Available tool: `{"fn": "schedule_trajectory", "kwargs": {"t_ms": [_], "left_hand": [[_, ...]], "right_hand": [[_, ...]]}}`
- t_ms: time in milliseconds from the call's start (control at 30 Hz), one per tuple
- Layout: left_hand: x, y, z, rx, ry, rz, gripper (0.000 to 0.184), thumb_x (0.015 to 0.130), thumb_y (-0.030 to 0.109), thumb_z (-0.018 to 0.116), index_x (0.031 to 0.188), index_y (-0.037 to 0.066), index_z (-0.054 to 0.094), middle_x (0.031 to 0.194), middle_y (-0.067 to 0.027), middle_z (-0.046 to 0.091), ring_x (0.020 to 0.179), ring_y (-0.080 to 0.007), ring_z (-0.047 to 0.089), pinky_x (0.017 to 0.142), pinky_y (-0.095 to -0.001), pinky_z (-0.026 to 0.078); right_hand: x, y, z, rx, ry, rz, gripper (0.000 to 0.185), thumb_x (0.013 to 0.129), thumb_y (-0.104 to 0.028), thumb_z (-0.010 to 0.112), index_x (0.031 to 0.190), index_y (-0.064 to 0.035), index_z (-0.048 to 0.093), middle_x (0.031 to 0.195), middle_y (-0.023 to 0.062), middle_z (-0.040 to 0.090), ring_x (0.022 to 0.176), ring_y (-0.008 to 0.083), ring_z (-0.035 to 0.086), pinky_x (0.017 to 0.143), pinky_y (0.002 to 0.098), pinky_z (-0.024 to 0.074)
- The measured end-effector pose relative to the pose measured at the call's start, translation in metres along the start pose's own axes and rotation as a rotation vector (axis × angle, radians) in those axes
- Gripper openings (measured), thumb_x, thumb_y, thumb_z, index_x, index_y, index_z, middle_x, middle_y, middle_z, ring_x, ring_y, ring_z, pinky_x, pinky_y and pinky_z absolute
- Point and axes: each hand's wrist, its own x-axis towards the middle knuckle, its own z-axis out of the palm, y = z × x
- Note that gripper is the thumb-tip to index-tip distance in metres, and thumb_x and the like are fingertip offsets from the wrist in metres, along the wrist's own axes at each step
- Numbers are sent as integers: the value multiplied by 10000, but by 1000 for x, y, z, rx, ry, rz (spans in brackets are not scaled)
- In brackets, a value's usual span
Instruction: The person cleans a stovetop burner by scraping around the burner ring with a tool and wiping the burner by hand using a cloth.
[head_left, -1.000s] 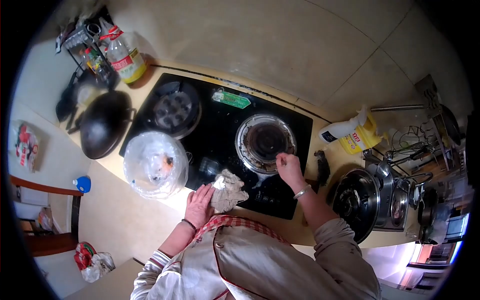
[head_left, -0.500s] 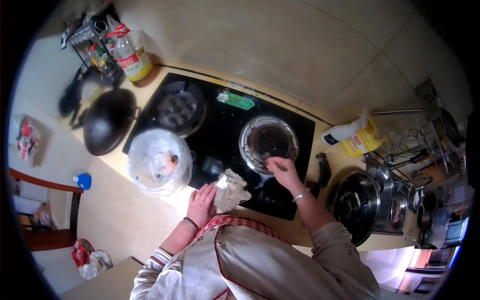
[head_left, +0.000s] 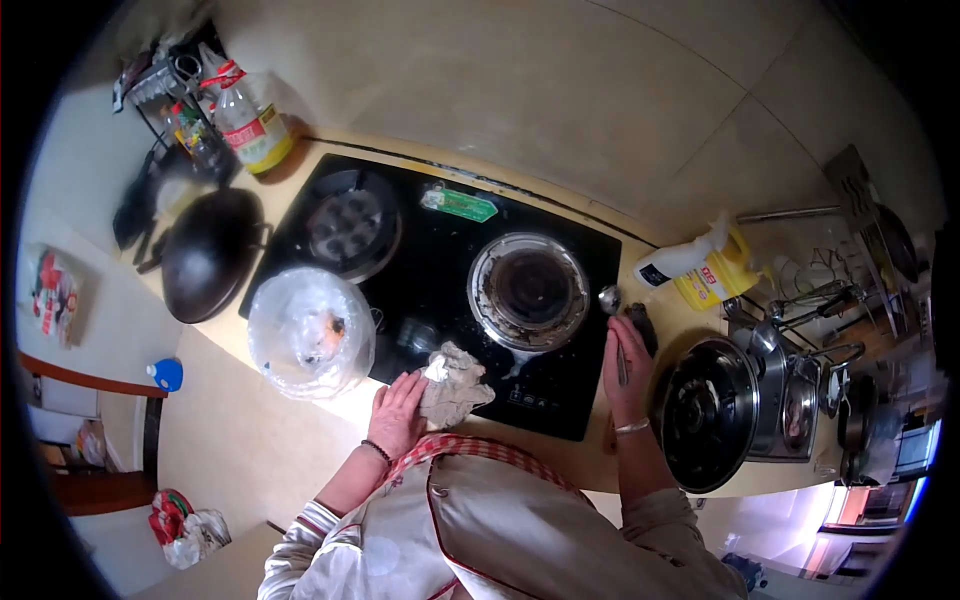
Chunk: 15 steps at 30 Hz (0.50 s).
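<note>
My right hand [head_left: 625,372] grips a metal spoon [head_left: 609,298] by its handle at the right edge of the black cooktop [head_left: 440,280]. Its bowl points up and away from me. Flat at the front edge lies my left hand [head_left: 398,408], fingers stretched out, touching a crumpled grey cloth [head_left: 456,388]. Left of the right hand sits the right burner, with a dirty silvery ring [head_left: 482,312] around its dark centre. A bowl lined with a clear plastic bag [head_left: 290,340] stands near the left hand, with some scraps inside.
On the left are an upturned wok [head_left: 210,255] and an oil bottle [head_left: 250,125]. The left burner [head_left: 352,225] has a dark grate. A yellow and white detergent bottle [head_left: 705,275] lies at the right, behind a black pan [head_left: 708,415] and a utensil rack.
My right hand has moved right with the spoon, from over the right burner to the cooktop's right edge. My left hand stays by the cloth.
</note>
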Motion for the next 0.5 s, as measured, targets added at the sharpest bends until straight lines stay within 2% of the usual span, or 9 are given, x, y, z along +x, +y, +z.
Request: {"fn": "schedule_trajectory", "kwargs": {"t_ms": [33, 67, 133, 167, 233, 267, 367, 400, 500], "left_hand": [[0, 0, 1, -18, 5, -10, 748, 711, 149, 675, 1390, 129, 361, 1455, -73, 344, 1366, -260, 291, 1088, -473, 240], [0, 0, 1, -35, 10, -19, 755, 705, 144, 678, 1390, 129, 361, 1455, -74, 344, 1366, -260, 292, 1088, -475, 241], [-4, -2, 4, -31, 5, -2, 758, 702, 143, 682, 1389, 129, 361, 1455, -74, 344, 1366, -261, 294, 1088, -474, 242], [0, -2, 2, -26, 9, 3, 760, 700, 141, 685, 1388, 129, 362, 1455, -74, 344, 1365, -263, 296, 1089, -474, 243], [-4, -1, 1, -27, -1, -2, 759, 702, 146, 686, 1387, 125, 360, 1453, -74, 347, 1362, -264, 301, 1090, -469, 245], [-4, 1, 0, -22, 2, -9, 757, 704, 144, 684, 1387, 124, 360, 1451, -74, 348, 1361, -265, 301, 1090, -467, 246], [1, 2, -1, 1, 6, -17, 751, 711, 143, 677, 1390, 121, 357, 1449, -76, 350, 1361, -267, 300, 1090, -470, 245], [1, 0, -1, -6, -2, -5, 748, 715, 146, 675, 1391, 121, 355, 1450, -76, 347, 1361, -268, 299, 1090, -472, 244], [0, 0, -2, -11, -6, -2, 745, 721, 156, 670, 1395, 124, 353, 1454, -76, 343, 1362, -268, 297, 1092, -472, 241]], "right_hand": [[2, 3, -3, -137, 63, -97, 183, 897, -22, 555, 1055, 30, 629, 1055, 148, 654, 973, 196, 629, 846, 276, 481], [-2, 20, -2, -142, 66, -94, 183, 897, -22, 555, 1055, 30, 629, 1055, 148, 654, 973, 196, 629, 846, 276, 481], [-8, 60, 7, -283, -225, -194, 183, 888, -22, 562, 1048, 31, 636, 1057, 177, 647, 957, 231, 642, 824, 282, 488], [1, 56, 12, -276, -221, -208, 183, 888, -22, 562, 1048, 31, 636, 1057, 177, 647, 957, 231, 642, 824, 282, 488], [3, 50, 18, -8, -112, -9, 176, 879, -24, 575, 1030, 35, 644, 1054, 174, 649, 921, 235, 654, 783, 280, 499], [16, 40, 14, 100, -190, 25, 226, 899, -92, 558, 1076, 20, 642, 1126, 233, 620, 910, 288, 662, 758, 314, 517], [34, 61, 32, 105, -276, 89, 213, 893, -101, 571, 1053, 11, 655, 1098, 199, 639, 874, 266, 672, 738, 297, 517], [39, 61, 34, 47, -267, 31, 208, 894, -106, 573, 1042, 15, 654, 1084, 175, 650, 844, 263, 676, 730, 291, 519], [57, 55, 45, 142, -278, -44, 207, 891, -101, 577, 1043, 15, 653, 1073, 182, 649, 852, 277, 671, 733, 297, 522]]}}
